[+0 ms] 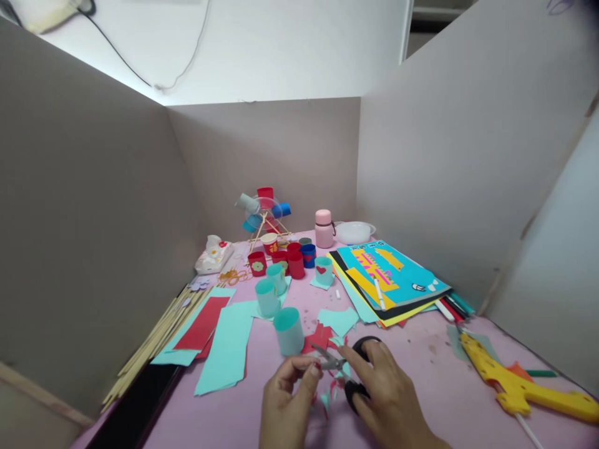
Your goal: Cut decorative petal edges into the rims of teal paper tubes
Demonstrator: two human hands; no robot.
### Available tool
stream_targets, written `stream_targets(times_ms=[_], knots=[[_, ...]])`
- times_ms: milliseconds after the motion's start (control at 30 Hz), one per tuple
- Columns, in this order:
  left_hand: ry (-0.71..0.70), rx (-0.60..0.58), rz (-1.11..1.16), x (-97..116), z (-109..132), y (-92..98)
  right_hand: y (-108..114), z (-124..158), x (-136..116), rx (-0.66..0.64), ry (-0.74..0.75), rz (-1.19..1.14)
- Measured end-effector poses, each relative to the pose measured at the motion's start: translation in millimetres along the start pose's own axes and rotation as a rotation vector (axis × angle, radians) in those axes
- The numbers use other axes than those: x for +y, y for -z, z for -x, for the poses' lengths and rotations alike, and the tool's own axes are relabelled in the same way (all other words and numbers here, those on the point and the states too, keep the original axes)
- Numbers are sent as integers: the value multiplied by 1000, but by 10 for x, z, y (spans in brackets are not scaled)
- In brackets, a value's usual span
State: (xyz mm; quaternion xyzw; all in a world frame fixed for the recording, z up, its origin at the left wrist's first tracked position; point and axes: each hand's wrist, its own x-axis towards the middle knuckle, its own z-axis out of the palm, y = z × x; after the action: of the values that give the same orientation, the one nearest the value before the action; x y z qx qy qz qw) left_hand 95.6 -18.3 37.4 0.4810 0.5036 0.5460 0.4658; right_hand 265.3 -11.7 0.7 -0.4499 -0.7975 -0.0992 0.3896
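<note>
Low in the middle, my left hand (291, 393) is closed in a pinch on a small red piece of paper (317, 365), mostly hidden by the fingertips. My right hand (390, 390) grips a pair of scissors (333, 363) by the black handles. The blades are parted and reach up to the left fingertips. Under and around the scissors lie red and light-green paper scraps (325, 400). A larger red paper piece (319, 337) and a light-green offcut (337, 320) lie just beyond. Close past my left hand stands a light-green paper cup (289, 331).
Cut paper strips (227, 346) and wooden sticks (147, 343) lie left. More small cups (296, 265) and a wheel model (264, 215) stand behind. A pink bottle (324, 229) is at the back. Coloured sheets (412, 277) and a yellow glue gun (510, 383) lie right.
</note>
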Motion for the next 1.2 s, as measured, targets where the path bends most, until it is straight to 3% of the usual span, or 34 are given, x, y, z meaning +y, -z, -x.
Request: stream_targets(times_ms=[167,400,633,700,767,833,900,1100,1200], knots=[[7,33,-12,62,-3,49,-1,-20,-65,19,-19,10],[-31,198,3,42,-68,158,16,-28,-46,69,-77,25],[-143,213,-128,114,-36,129,11,-18,57,43,50,141],[-165,176,-226,125,-16,91,5,-15,54,49,62,166],[-137,64,-280,120,-3,57,-1,-13,23,51,87,167],[-89,-48,-259,99,4,31,-9,-13,-27,52,101,153],[-56,-86,-193,69,12,15,-17,-13,-77,67,78,145],[-25,103,-92,98,3,97,-20,-15,-3,101,69,128],[-25,197,-110,200,-51,226,-11,-22,96,147,-40,97]])
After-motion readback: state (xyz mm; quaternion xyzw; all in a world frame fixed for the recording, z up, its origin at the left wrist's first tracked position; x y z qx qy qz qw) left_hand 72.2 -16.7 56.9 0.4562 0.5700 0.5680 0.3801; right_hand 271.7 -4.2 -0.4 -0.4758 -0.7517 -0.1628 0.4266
